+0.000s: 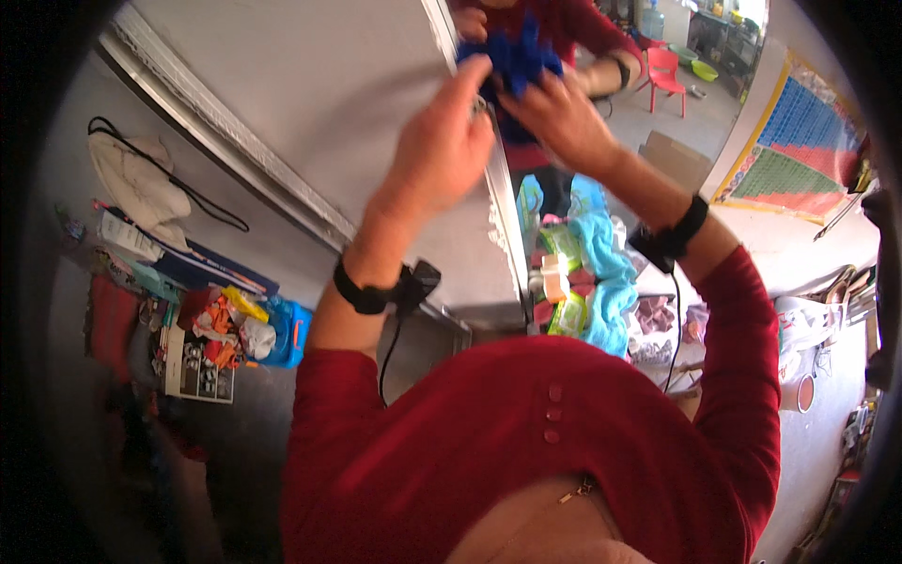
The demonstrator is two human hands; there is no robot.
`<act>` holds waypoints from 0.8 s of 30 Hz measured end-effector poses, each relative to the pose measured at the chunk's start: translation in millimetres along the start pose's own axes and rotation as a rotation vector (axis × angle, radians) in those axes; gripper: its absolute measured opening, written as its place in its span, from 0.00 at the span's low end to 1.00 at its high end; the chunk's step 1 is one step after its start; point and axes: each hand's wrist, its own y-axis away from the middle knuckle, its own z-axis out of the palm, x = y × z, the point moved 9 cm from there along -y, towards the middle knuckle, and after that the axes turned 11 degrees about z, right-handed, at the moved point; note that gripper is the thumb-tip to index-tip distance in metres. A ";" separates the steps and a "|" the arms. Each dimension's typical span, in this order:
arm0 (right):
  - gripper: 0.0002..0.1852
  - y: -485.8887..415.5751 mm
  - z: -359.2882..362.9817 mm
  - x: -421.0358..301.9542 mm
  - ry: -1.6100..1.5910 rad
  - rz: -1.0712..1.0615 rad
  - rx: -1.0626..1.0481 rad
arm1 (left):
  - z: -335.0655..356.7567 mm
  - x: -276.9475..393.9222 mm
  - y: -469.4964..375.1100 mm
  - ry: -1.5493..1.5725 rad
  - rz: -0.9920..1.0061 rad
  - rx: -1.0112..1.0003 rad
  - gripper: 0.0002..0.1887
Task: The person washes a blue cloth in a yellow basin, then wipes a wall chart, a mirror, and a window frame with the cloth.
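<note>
A crumpled blue cloth (518,60), blurred, lies against a mirror (606,144). My right hand (564,123) holds it, with the fingers partly hidden in its folds. My left hand (447,137) is at the mirror's pale frame (504,187), index finger stretched towards the cloth and thumb apart from it. Whether that hand grips the frame's edge or the cloth is unclear. Each wrist wears a black strap with a small device and a cable. The mirror reflects a red-sleeved person and the blue cloth.
Below the mirror lie a turquoise towel (612,314) and a green packet (569,315). A pale panel (331,106) adjoins the frame. At left are a blue plastic bin (287,331), a divided box (201,377) and a cream bag (137,180). A coloured chart (793,141) hangs right.
</note>
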 end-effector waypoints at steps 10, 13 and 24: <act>0.38 -93.8 -76.6 94.6 -0.003 0.229 0.041 | 70.3 -11.6 9.5 0.239 0.121 0.061 0.32; 0.39 -143.7 -104.6 100.5 -0.074 0.271 0.220 | 84.9 -10.0 11.3 0.144 0.187 0.074 0.33; 0.37 -91.2 -69.2 118.9 -0.012 0.130 0.185 | 98.2 -4.5 8.0 0.042 0.112 0.016 0.37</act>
